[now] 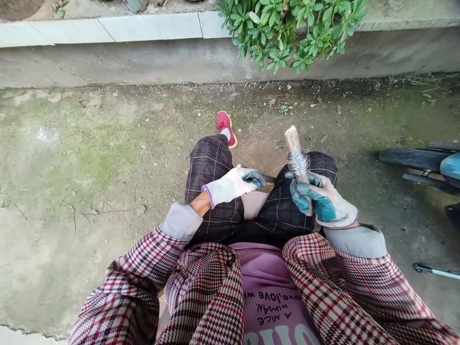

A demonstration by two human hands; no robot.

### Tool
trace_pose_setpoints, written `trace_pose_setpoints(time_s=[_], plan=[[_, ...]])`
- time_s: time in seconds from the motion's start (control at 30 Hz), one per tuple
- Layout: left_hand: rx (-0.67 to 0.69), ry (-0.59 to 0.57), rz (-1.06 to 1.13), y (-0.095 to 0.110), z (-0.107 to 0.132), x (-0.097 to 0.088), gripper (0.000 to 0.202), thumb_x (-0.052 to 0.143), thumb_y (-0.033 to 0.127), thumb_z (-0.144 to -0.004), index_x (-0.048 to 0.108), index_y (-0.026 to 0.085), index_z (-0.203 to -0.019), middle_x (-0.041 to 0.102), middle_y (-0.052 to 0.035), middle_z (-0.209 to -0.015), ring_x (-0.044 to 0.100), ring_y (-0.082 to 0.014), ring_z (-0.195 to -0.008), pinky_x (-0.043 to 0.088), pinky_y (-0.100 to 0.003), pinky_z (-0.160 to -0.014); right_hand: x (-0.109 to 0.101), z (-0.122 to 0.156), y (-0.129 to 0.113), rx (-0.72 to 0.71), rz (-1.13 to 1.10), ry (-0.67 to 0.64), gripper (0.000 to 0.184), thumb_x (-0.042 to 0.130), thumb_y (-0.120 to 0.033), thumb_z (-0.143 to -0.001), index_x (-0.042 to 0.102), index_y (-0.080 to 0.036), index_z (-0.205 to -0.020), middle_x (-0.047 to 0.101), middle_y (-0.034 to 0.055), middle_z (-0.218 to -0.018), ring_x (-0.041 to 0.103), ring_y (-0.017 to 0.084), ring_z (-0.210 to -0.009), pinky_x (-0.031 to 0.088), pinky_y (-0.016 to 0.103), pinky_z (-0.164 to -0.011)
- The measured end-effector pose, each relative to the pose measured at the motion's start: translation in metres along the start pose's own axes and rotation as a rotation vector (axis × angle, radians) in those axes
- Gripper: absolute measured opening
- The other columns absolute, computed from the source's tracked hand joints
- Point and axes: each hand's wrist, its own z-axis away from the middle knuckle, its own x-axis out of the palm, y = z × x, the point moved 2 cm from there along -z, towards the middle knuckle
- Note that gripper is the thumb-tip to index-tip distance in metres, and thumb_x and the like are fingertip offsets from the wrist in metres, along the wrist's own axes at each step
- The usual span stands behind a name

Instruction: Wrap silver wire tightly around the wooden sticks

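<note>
I sit with my knees up, in dark checked trousers and a plaid jacket. My right hand [319, 199], in a white glove with a teal palm, is closed round a wooden stick [293, 140] wound with a coil of thin grey wire [298, 162]; the stick points up and away from me. My left hand [235, 183], gloved the same way, rests between my knees with its fingers closed on a thin brownish bundle [269, 181], mostly hidden by the glove and my leg. A fine wire strand seems to run from the coil towards the left hand.
Bare, mossy concrete ground [93, 158] spreads to the left and ahead. My red shoe [226, 127] shows past my knee. A low concrete wall [143, 57] with a green leafy plant [287, 28] runs across the back. Part of a scooter [427, 160] stands at the right.
</note>
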Motion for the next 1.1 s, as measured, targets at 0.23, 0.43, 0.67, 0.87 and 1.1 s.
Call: trace_pose_setpoints(time_s=[0.23, 0.43, 0.67, 0.87, 1.1], plan=[[-0.061, 0.095, 0.061, 0.006, -0.002, -0.008, 0.021, 0.064, 0.024, -0.089, 0.078, 0.013, -0.099, 0.081, -0.0076, -0.105, 0.074, -0.0200, -0.100, 0.055, -0.034, -0.099, -0.004, 0.006, 0.005, 0.036, 0.035, -0.111, 0.039, 0.086, -0.042, -0.074, 0.068, -0.018, -0.099, 0.057, -0.0048, -0.058, 0.044, 0.011, -0.039, 0.033, 0.025, -0.033], [-0.027, 0.109, 0.142, 0.005, -0.001, -0.020, 0.020, 0.066, 0.028, -0.089, 0.077, 0.012, -0.095, 0.081, -0.0100, -0.104, 0.073, -0.0203, -0.101, 0.054, -0.034, -0.101, -0.005, 0.012, -0.003, -0.018, -0.097, -0.164, 0.041, 0.086, -0.046, -0.073, 0.069, -0.024, -0.104, 0.053, -0.0065, -0.055, 0.039, 0.011, -0.038, 0.030, 0.024, -0.032], [-0.052, 0.158, 0.259, 0.014, 0.002, -0.027, 0.024, 0.075, 0.031, -0.080, 0.078, 0.010, -0.092, 0.080, -0.0104, -0.095, 0.072, -0.0179, -0.084, 0.058, -0.033, -0.088, -0.014, 0.006, -0.002, -0.032, -0.007, -0.090, 0.040, 0.083, -0.044, -0.079, 0.070, -0.021, -0.109, 0.054, -0.0060, -0.054, 0.041, 0.012, -0.037, 0.030, 0.026, -0.032], [-0.084, 0.108, 0.499, 0.015, 0.005, -0.024, 0.034, 0.079, 0.038, -0.079, 0.078, 0.009, -0.097, 0.074, -0.0067, -0.076, 0.059, -0.0094, -0.057, 0.050, -0.023, -0.056, -0.008, 0.008, 0.002, 0.015, 0.002, -0.099, 0.040, 0.086, -0.046, -0.074, 0.070, -0.020, -0.101, 0.055, -0.0050, -0.056, 0.041, 0.011, -0.038, 0.032, 0.026, -0.033], [-0.089, -0.318, 0.359, 0.032, 0.020, 0.018, 0.022, 0.077, 0.033, -0.084, 0.081, 0.013, -0.095, 0.079, -0.0109, -0.090, 0.072, -0.0186, -0.081, 0.058, -0.029, -0.073, -0.009, -0.003, 0.004, -0.090, 0.581, 0.159, 0.023, 0.078, -0.036, -0.078, 0.071, -0.020, -0.093, 0.071, 0.0028, -0.081, 0.063, 0.019, -0.068, 0.050, 0.030, -0.057]])
